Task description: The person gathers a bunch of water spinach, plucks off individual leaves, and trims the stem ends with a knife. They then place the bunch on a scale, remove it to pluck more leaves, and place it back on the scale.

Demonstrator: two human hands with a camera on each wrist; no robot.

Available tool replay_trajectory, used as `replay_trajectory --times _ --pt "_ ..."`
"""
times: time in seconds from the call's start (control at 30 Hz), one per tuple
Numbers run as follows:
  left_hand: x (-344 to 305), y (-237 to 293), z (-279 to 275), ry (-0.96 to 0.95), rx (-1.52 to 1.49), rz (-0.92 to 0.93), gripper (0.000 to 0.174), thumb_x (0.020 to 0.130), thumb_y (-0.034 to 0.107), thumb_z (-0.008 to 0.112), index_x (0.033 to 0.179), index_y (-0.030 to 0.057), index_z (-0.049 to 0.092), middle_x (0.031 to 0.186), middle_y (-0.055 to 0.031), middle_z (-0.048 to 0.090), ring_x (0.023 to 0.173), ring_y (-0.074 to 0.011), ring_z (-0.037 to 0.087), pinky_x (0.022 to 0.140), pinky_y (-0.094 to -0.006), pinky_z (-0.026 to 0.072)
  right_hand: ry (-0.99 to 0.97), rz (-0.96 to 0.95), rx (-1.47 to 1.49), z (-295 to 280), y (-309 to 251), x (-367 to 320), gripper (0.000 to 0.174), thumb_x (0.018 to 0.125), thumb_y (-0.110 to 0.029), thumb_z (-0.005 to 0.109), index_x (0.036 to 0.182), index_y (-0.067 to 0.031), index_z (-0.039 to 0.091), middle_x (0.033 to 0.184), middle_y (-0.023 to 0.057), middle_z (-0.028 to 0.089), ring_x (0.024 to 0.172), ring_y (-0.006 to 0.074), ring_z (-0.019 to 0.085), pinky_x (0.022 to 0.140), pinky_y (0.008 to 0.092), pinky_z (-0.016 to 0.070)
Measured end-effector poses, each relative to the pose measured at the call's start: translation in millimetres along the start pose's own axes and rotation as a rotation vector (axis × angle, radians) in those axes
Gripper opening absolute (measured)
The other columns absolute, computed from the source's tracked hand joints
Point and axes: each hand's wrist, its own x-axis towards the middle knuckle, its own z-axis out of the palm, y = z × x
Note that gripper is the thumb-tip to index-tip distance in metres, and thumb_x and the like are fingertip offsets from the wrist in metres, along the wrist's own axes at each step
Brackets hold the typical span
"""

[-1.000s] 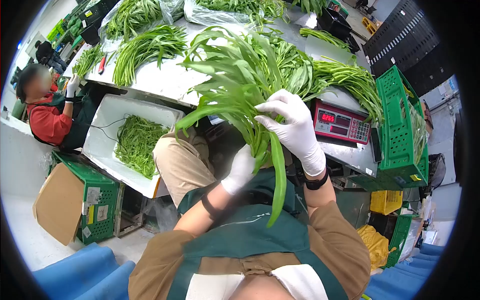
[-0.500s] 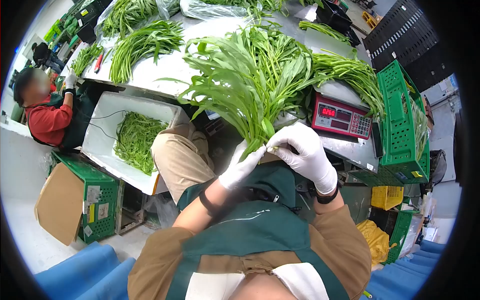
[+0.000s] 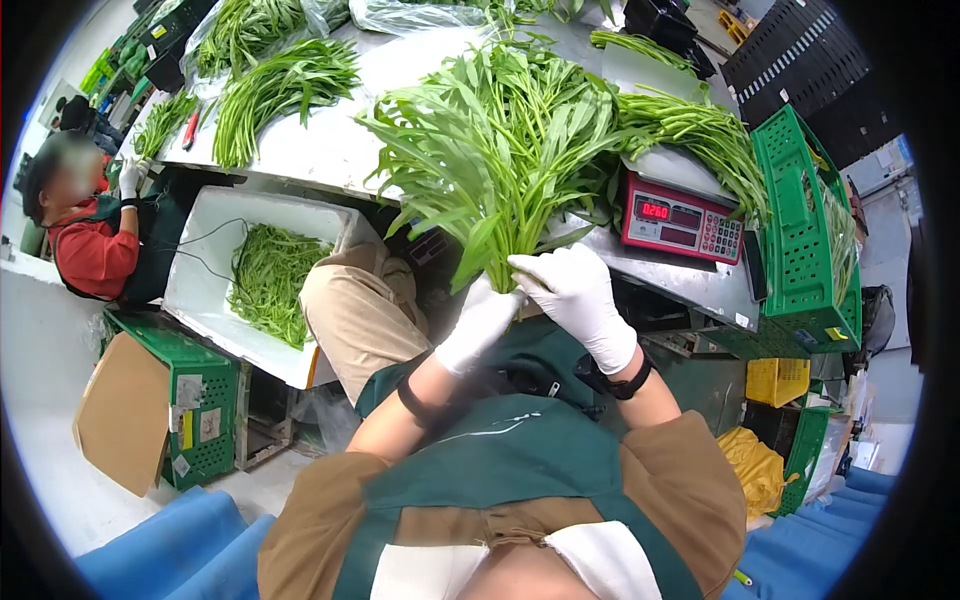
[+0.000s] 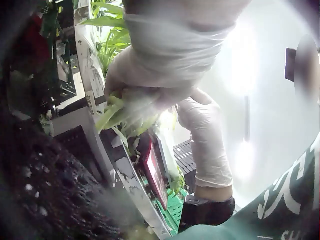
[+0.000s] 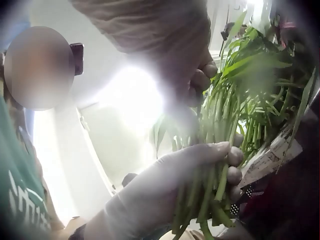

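A bunch of leafy green vegetable point(image 3: 510, 190) fans out over the table's near edge in the head view. The gloved left hand point(image 3: 481, 325) grips its stems low down; in the right wrist view the left hand point(image 5: 165, 182) has fingers and thumb curled round the stems point(image 5: 205, 190), whose ends poke out below. The gloved right hand point(image 3: 578, 298) is at the right side of the same stems, thumb and fingertips touching them just above the left hand. Whether it pinches a stem is hard to see. In the left wrist view the right hand point(image 4: 202, 135) is partly hidden behind the left hand point(image 4: 160, 65).
A red scale point(image 3: 682, 222) reading 0.260 sits right of the bunch, beside a green crate point(image 3: 800, 250). More greens point(image 3: 285, 95) and a red-handled tool point(image 3: 191, 130) lie on the table point(image 3: 330, 150). A white foam box point(image 3: 205, 225) holds greens at left, near another person point(image 3: 95, 250).
The right hand has moved from among the leaves down to the stems by the left hand. A long leaf that hung below is out of sight. The scale reading went from 0.265 to 0.260.
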Motion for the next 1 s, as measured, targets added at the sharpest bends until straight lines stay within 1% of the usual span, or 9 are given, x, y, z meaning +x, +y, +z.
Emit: replay_trajectory --times 0.2,0.43,0.53,0.6,0.67,0.77,0.87,0.9,1.0 --pt "0.9 -4.0 -7.4 0.040 0.363 -0.117 0.027 0.089 0.017 0.062 0.111 0.0016 0.064 0.102 -0.0121 0.069 0.092 -0.0199 0.066 0.081 -0.0357 0.0518 0.005 -0.026 -0.025 7.8 -7.0 5.2 0.015 0.071 -0.015 0.077 0.081 -0.0135 0.066 0.069 0.0020 0.061 0.064 0.0226 0.059 0.062 0.0365 0.0434" --pt "-6.1 -0.5 -0.1 0.086 0.249 0.144 0.025 0.097 0.017 0.060 0.117 0.0028 0.060 0.098 -0.0054 0.066 0.086 -0.0129 0.061 0.074 -0.0290 0.0509 -0.037 -0.077 -0.036 3.6 -11.8 -4.9 0.014 0.072 -0.009 0.074 0.079 -0.0118 0.062 0.071 0.0053 0.050 0.063 0.0257 0.051 0.064 0.0361 0.0418" --pt "-9.1 6.6 -5.4 0.066 0.164 0.184 0.029 0.092 0.021 0.064 0.114 0.0016 0.060 0.091 -0.0069 0.065 0.086 -0.0155 0.061 0.076 -0.0301 0.0495 0.243 -0.009 0.212 -17.6 -8.0 3.1 0.007 0.082 -0.011 0.067 0.086 -0.0101 0.061 0.069 0.0023 0.052 0.064 0.0231 0.052 0.064 0.0367 0.0453" --pt "-8.3 15.5 -14.2 -0.031 0.149 -0.022 0.031 0.091 0.022 0.066 0.112 0.0007 0.060 0.091 -0.0076 0.065 0.085 -0.0157 0.061 0.076 -0.0311 0.0494 0.731 0.280 0.425 -41.8 -12.0 8.3 0.007 0.090 -0.008 0.063 0.084 -0.0069 0.059 0.083 0.0051 0.058 0.071 0.0188 0.057 0.063 0.0340 0.0463" --pt "0.5 -23.2 -10.1 -0.004 0.104 -0.010 0.033 0.090 0.025 0.067 0.113 0.0011 0.061 0.094 -0.0067 0.066 0.085 -0.0150 0.062 0.076 -0.0320 0.0495 1.349 0.267 0.660 -70.9 -37.1 40.7 0.010 0.093 -0.018 0.063 0.084 -0.0135 0.063 0.072 -0.0039 0.056 0.064 0.0185 0.052 0.062 0.0345 0.0455" --pt "-0.5 -22.3 -0.5 0.186 0.294 -0.294 0.041 0.090 0.028 0.069 0.121 0.0012 0.061 0.104 -0.0118 0.069 0.095 -0.0230 0.064 0.083 -0.0347 0.0506 0.577 -0.235 0.694 -48.5 -91.0 70.3 0.020 0.089 -0.015 0.066 0.107 -0.0087 0.061 0.097 0.0053 0.060 0.082 0.0236 0.059 0.073 0.0343 0.0498" --pt "-9.6 35.2 -9.7 0.053 0.364 -0.400 0.055 0.086 0.028 0.075 0.133 0.0060 0.057 0.130 -0.0113 0.064 0.117 -0.0274 0.061 0.098 -0.0388 0.0464 -0.187 -0.686 0.611 -26.3 -137.5 96.8 0.047 0.085 -0.013 0.070 0.130 -0.0040 0.059 0.122 0.0146 0.064 0.100 0.0286 0.066 0.083 0.0341 0.0541" --pt "-8.1 16.6 -12.1 0.107 0.229 0.089 0.049 0.087 0.018 0.073 0.131 0.0041 0.057 0.128 -0.0144 0.063 0.115 -0.0281 0.060 0.097 -0.0367 0.0463 -0.143 -0.624 0.713 -24.4 -133.7 94.8 0.038 0.084 -0.014 0.071 0.120 -0.0064 0.062 0.111 0.0117 0.063 0.091 0.0274 0.064 0.078 0.0341 0.0524" --pt "-13.4 4.7 -36.0 0.031 0.082 0.002 0.035 0.092 0.016 0.066 0.124 0.0025 0.060 0.120 -0.0193 0.065 0.110 -0.0300 0.062 0.092 -0.0352 0.0474 -0.061 -0.404 1.058 -11.9 -93.3 35.0 0.010 0.082 -0.016 0.073 0.091 -0.0137 0.072 0.077 0.0030 0.061 0.064 0.0237 0.057 0.062 0.0342 0.0474"
